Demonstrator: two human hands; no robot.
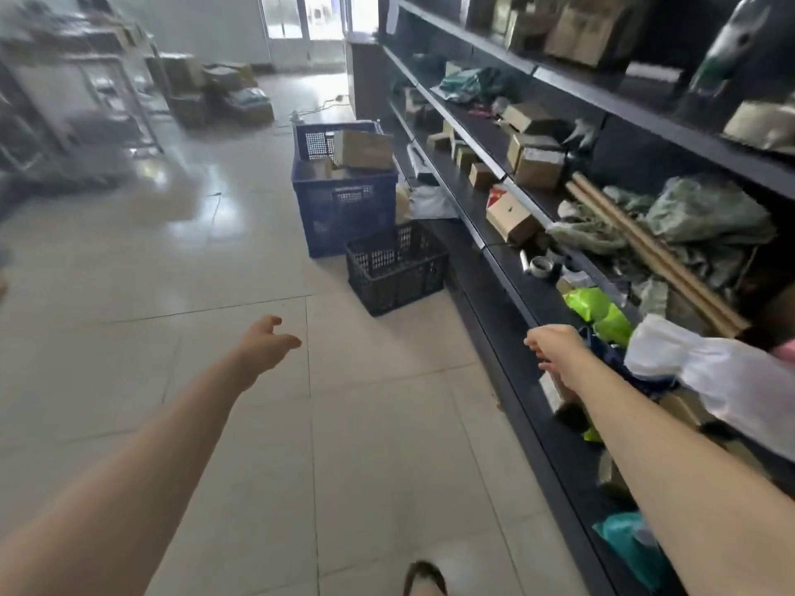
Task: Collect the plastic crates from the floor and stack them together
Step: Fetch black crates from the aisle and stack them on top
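A black plastic crate (398, 268) stands on the tiled floor beside the shelving, with nothing visible inside. Right behind it sits a taller blue crate (344, 208) holding cardboard boxes, and another blue crate (318, 137) stands behind that one. My left hand (266, 342) reaches forward over the bare floor, fingers apart, holding nothing, well short of the black crate. My right hand (555, 350) is stretched out near the shelf edge with fingers curled loosely and nothing in it.
A long dark shelving unit (507, 286) full of boxes, bags and cardboard tubes runs along the right. Cardboard boxes (215, 92) pile up at the far left near metal racks. Pale tiled floor (172, 260) spreads between. My foot (423, 580) shows at the bottom.
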